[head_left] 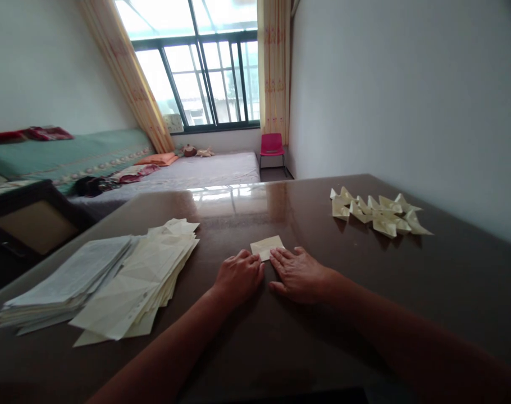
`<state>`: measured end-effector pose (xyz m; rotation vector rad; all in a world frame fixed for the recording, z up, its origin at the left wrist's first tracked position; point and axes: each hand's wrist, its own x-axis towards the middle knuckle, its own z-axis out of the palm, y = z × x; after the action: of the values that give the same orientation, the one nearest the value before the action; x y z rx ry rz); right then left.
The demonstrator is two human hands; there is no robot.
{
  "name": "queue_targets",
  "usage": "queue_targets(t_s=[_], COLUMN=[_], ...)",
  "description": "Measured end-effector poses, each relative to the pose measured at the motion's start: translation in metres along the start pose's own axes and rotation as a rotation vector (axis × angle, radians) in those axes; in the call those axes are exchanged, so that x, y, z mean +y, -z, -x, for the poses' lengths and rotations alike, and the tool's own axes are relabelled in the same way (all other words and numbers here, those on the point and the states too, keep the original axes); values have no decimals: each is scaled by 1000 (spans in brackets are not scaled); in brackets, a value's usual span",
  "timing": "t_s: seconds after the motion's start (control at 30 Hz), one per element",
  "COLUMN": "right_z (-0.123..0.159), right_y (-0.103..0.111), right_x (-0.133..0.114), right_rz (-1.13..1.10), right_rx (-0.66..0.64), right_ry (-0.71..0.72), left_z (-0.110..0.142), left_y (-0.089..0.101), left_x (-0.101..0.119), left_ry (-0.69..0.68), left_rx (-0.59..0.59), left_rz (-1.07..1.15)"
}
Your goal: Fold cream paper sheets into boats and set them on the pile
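Note:
A small folded piece of cream paper (266,245) lies flat on the brown table (314,348) in front of me. At its lower left edge is my left hand (240,275), with the fingers curled together and the fingertips on the paper. My right hand (300,274) lies flat across the paper's right edge, its fingers stretched out and the thumb apart. Part of the paper is covered by the fingers of both hands.
Creased cream sheets (148,264) lie fanned on the left, beside a stack of greyish paper (70,272). Several folded paper shapes (379,212) stand grouped at the right. Beyond the table are a bed (222,168), a pink chair (272,144) and a window.

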<state>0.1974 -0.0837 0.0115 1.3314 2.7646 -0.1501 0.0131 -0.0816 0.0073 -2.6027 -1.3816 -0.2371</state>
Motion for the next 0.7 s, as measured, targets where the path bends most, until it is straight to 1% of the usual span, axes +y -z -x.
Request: queue_targets(t_s=[0.17, 0.27, 0.37, 0.47, 0.53, 0.7], right_z=[3, 3, -4, -16, -23, -38], right_y=[10, 15, 15, 7, -2, -25], right_x=[2, 5, 11, 23, 33, 48], right_rz=[83, 101, 102, 65, -8, -286], right_rx=[53, 84, 155, 242, 293, 410], right_ry=[-148, -164, -184, -198, -186, -86], left_z=[0, -1, -2, -4, -6, -9], left_y=[4, 5, 1, -6, -12, -24], left_x=[1, -1, -6, -13, -17, -24], left_ry=[32, 47, 103, 178, 209, 191], left_rx=[-1, -5, 17, 58, 69, 91], left_rz=[-9, -12, 8, 27, 56, 191])
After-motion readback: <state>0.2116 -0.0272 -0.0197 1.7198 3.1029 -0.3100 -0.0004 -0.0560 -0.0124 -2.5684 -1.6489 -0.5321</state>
